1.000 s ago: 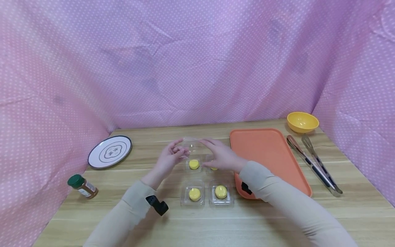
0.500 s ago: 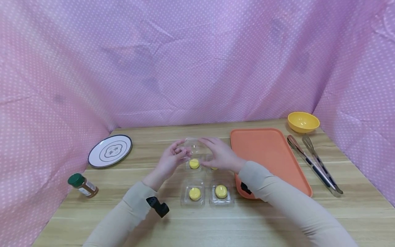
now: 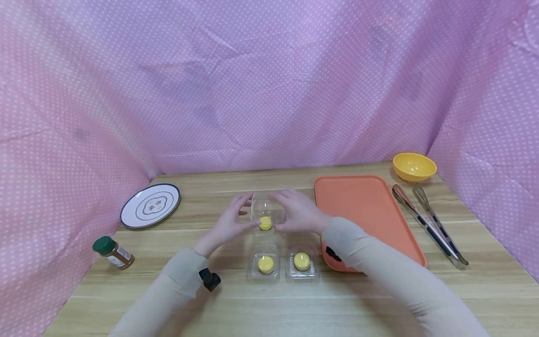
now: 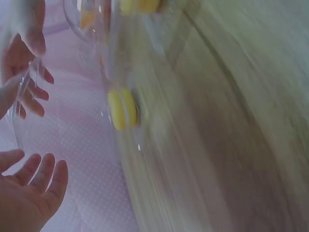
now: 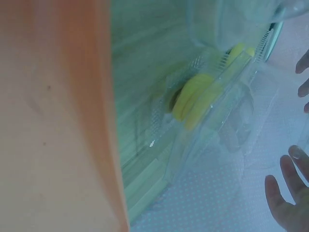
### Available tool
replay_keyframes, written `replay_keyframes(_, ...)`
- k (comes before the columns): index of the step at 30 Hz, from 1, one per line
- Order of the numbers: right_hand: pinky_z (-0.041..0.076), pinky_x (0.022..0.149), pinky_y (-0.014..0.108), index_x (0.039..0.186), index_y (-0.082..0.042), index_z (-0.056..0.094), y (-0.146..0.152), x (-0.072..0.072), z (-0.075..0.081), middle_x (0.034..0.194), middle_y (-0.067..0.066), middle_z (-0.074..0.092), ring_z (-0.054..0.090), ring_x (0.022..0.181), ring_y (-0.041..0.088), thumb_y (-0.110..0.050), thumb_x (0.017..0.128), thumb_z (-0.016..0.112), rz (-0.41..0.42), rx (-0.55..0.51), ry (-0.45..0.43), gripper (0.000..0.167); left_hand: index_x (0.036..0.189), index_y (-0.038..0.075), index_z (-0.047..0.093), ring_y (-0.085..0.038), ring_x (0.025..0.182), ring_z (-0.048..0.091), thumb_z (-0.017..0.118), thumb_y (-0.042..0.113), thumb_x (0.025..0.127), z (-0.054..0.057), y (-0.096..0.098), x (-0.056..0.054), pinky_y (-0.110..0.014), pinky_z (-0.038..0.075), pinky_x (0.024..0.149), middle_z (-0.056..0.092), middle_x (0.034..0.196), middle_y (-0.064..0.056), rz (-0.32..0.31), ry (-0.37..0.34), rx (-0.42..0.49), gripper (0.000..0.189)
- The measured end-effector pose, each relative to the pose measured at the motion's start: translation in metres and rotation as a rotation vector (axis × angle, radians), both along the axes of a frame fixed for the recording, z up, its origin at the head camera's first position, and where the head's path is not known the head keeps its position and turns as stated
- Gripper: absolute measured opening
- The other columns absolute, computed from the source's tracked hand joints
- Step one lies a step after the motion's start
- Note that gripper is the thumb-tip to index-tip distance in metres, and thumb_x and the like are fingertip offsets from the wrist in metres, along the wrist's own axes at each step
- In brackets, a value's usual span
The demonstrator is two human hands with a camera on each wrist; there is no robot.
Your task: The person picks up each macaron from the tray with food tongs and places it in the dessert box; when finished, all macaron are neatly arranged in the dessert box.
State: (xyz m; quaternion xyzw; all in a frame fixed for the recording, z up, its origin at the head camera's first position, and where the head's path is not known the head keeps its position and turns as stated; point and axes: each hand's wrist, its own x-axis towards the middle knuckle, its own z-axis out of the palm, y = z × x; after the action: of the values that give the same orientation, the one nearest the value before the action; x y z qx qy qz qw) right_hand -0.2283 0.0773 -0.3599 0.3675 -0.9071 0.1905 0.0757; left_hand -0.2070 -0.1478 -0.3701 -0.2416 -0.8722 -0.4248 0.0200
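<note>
In the head view my left hand [image 3: 229,224] and right hand [image 3: 301,210] face each other across a clear plastic lid [image 3: 263,204], raised behind a yellow macaron [image 3: 265,223]. My right hand holds the lid's right side between fingers and thumb. The left hand's fingers [image 4: 46,171] are loosely extended, and its fingertips are right at the lid's left edge. Nearer the person, two clear boxes each hold a macaron, the left one [image 3: 266,265] and the right one [image 3: 302,261]. Behind my right hand the back right box is mostly hidden; its macaron [image 5: 193,96] shows in the right wrist view.
An orange tray [image 3: 358,206] lies under the right forearm. Beyond it are metal tongs with slotted heads [image 3: 438,224] and a yellow bowl [image 3: 414,167]. On the left stand a white plate [image 3: 153,206] and a green-capped spice jar [image 3: 113,252]. A pink curtain [image 3: 269,93] borders the table.
My left hand's fingers have uncurled and spread, with the thumb moved lower beside the macaron. My right hand has shifted slightly left; it still holds the lid.
</note>
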Motion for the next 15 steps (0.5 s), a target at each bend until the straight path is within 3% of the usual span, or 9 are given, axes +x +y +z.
replay_keyframes(6, 0.037, 0.108, 0.045, 0.137, -0.011, 0.047, -0.006, -0.007, -0.001, 0.137, 0.007, 0.053, 0.046, 0.128, 0.027, -0.036, 0.07, 0.077, 0.044, 0.085, -0.027, 0.078, 0.143, -0.004, 0.034, -0.041, 0.126, 0.044, 0.083, 0.015, 0.071, -0.003, -0.006, -0.004, -0.052, 0.04, 0.105, 0.039, 0.142, -0.024, -0.025, 0.091, -0.206, 0.089)
replay_keyframes(9, 0.035, 0.11, 0.045, 0.138, -0.011, 0.046, -0.01, -0.01, -0.002, 0.138, 0.006, 0.052, 0.044, 0.13, 0.027, -0.036, 0.07, 0.076, 0.038, 0.121, -0.062, 0.078, 0.143, -0.003, 0.034, -0.041, 0.131, 0.039, 0.083, 0.018, 0.071, -0.005, -0.008, -0.006, -0.053, 0.033, 0.109, 0.038, 0.144, -0.024, -0.024, 0.09, -0.257, 0.089)
replay_keyframes(15, 0.033, 0.111, 0.045, 0.139, -0.01, 0.044, -0.016, -0.015, -0.003, 0.139, 0.007, 0.051, 0.043, 0.132, 0.029, -0.034, 0.072, 0.077, 0.033, 0.18, -0.13, 0.079, 0.142, -0.002, 0.036, -0.041, 0.131, 0.039, 0.081, 0.022, 0.073, -0.01, -0.011, -0.011, -0.053, 0.034, 0.109, 0.04, 0.143, -0.025, -0.016, 0.071, -0.338, 0.086)
